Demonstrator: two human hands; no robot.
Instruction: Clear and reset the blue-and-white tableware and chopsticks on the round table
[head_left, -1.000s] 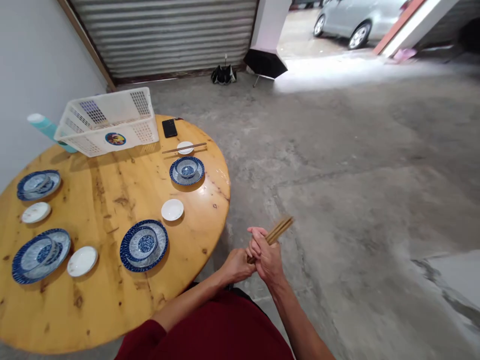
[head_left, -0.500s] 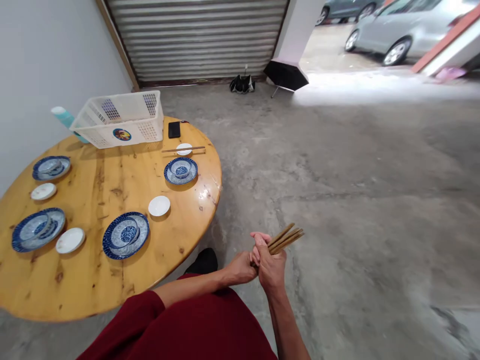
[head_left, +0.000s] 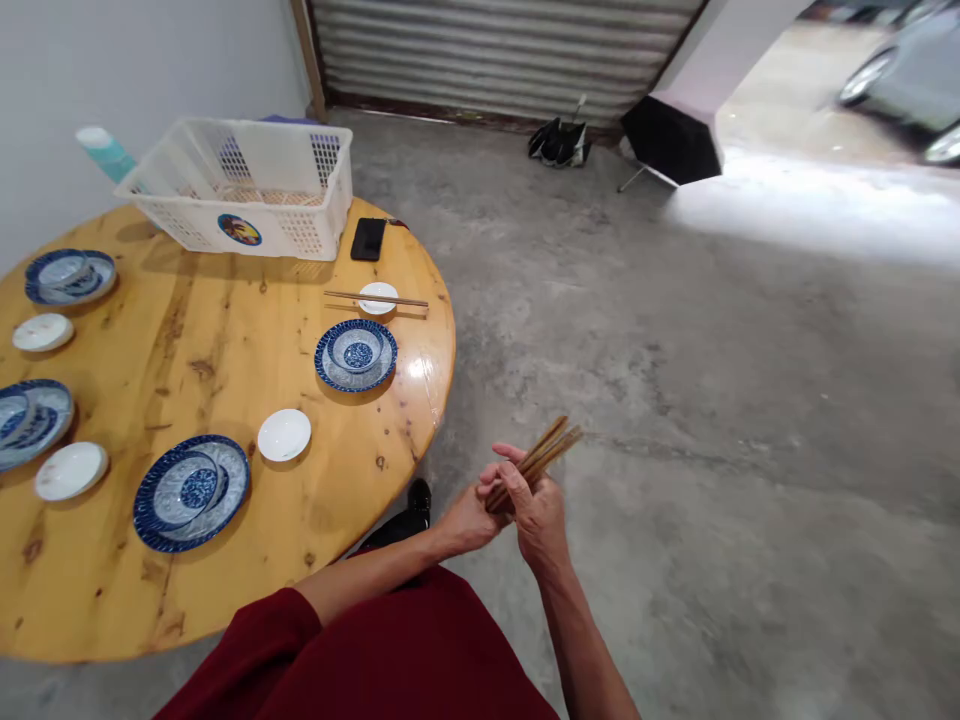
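A bundle of several brown chopsticks (head_left: 551, 445) is between my two hands, off the right side of the round table. My right hand (head_left: 541, 522) wraps around its middle. Held against the lower end, my left hand (head_left: 469, 520) has its fingers closed and partly hidden behind the right. Closest on the table are a white saucer (head_left: 284, 435) and a blue-patterned plate with a bowl on it (head_left: 192, 494). Another plate with a bowl (head_left: 355, 356) sits farther back, and beyond it a pair of chopsticks (head_left: 409, 301) rests across a small white saucer (head_left: 378, 291).
The wooden table (head_left: 232, 400) also carries a white plastic basket (head_left: 292, 222), a black phone (head_left: 368, 239), a turquoise bottle (head_left: 106, 155) and more plates and saucers at left. Black umbrellas (head_left: 670, 140) lie on the concrete floor (head_left: 712, 400) near the metal shutter (head_left: 487, 50).
My view has turned and come nearer the basket. The chopstick bundle now tilts more steeply, and both hands have stayed together around it.
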